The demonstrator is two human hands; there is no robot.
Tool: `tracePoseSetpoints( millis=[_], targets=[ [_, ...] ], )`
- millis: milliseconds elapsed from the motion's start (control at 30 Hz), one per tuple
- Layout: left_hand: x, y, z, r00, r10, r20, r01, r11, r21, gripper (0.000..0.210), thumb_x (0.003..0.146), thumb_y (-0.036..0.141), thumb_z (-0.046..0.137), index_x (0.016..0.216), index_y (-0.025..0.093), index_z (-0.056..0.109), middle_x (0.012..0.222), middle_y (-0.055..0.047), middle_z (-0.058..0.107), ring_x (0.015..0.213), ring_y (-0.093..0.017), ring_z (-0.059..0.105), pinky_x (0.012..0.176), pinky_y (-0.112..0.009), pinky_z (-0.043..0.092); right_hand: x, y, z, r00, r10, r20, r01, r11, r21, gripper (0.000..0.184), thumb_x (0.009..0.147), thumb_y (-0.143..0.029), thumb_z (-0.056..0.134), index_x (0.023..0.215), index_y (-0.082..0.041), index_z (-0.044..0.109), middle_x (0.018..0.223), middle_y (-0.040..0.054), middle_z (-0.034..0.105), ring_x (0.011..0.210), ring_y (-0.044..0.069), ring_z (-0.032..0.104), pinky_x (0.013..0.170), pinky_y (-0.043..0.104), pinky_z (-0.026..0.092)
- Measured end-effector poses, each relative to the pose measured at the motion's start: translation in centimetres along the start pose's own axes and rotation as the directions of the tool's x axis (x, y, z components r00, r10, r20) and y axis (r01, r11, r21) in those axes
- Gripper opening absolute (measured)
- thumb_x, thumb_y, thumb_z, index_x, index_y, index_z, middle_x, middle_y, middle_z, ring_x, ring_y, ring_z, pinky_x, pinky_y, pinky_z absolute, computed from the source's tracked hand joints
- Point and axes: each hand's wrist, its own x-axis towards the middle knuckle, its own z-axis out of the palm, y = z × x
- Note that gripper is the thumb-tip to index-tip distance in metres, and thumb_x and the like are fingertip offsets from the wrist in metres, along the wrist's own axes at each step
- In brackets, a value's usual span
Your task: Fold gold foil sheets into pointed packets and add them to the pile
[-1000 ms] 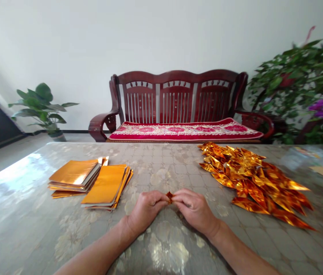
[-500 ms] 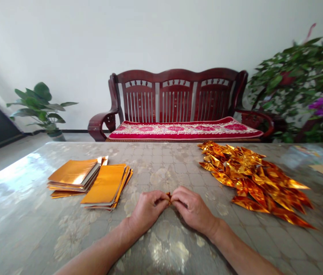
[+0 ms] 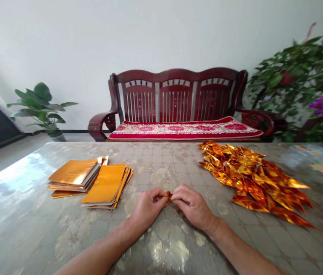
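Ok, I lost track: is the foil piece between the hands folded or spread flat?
Folded: the foil piece shows small and angular between the left hand and right hand; the rest is hidden.

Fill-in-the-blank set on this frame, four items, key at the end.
1. Left hand and right hand pinch the small foil piece; the folded foil pile lies nearer the ____ hand.
2. The flat orange sheets form ____ main stacks.
3. Those stacks lie on the person's ____ side.
4. The wooden bench has ____ slatted back panels.

Missing words: right; two; left; three.
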Motion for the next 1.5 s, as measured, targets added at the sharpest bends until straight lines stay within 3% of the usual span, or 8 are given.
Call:
tracePoseSetpoints(
  millis=[233,700,1000,1167,1500],
  targets=[
    [-0.2,0.1,0.1,1.000,0.021,0.011,-0.021,1.000,0.008,0.016,0.079,0.025,0.060,0.076,0.018,0.073,0.066,0.002,0.071,0.059,-0.012,0.062,0.055,-0.019,0.042,0.0,-0.3,0.1,0.998,0.034,0.045,-0.033,0.999,-0.006,0.016,0.093,-0.016,0.055,0.082,-0.022,0.066,0.085,0.0024,0.063,0.082,0.014,0.061,0.075,0.026,0.049],
    [-0.2,0.3,0.0,0.999,0.027,0.023,-0.027,0.999,0.020,0.018,0.081,0.025,0.058,0.074,0.017,0.072,0.064,0.002,0.069,0.060,-0.012,0.060,0.056,-0.019,0.041,0.1,-0.9,-0.1,0.997,0.062,0.041,-0.060,0.997,-0.048,0.011,0.084,-0.011,0.063,0.080,-0.021,0.062,0.083,0.0019,0.061,0.079,0.015,0.059,0.073,0.026,0.049],
    [-0.3,-0.1,0.0,0.999,0.021,0.048,-0.021,1.000,-0.009,0.017,0.082,0.027,0.058,0.075,0.019,0.072,0.067,0.003,0.070,0.063,-0.013,0.061,0.059,-0.019,0.042,0.0,-0.7,0.1,0.999,0.034,0.016,-0.034,0.998,-0.044,0.015,0.086,-0.010,0.057,0.077,-0.022,0.063,0.082,0.0017,0.062,0.078,0.014,0.060,0.071,0.025,0.048],
    [-0.3,-0.1,-0.1,0.997,0.057,0.056,-0.056,0.998,-0.020,0.016,0.083,0.025,0.059,0.075,0.019,0.072,0.069,0.003,0.071,0.066,-0.013,0.062,0.062,-0.019,0.044,0.0,-0.9,0.0,0.998,0.055,0.028,-0.053,0.996,-0.076,0.015,0.084,-0.009,0.057,0.077,-0.021,0.061,0.082,0.0016,0.061,0.078,0.015,0.059,0.072,0.026,0.048],
    [-0.7,0.5,-0.1,0.987,0.161,0.006,-0.161,0.981,0.112,0.015,0.079,0.013,0.058,0.075,0.019,0.071,0.069,0.003,0.070,0.063,-0.010,0.062,0.062,-0.017,0.044,-0.1,-1.1,0.3,0.994,0.099,0.035,-0.094,0.987,-0.128,0.016,0.081,-0.006,0.054,0.078,-0.021,0.058,0.082,0.0016,0.059,0.078,0.015,0.056,0.071,0.026,0.045]
  ],
)
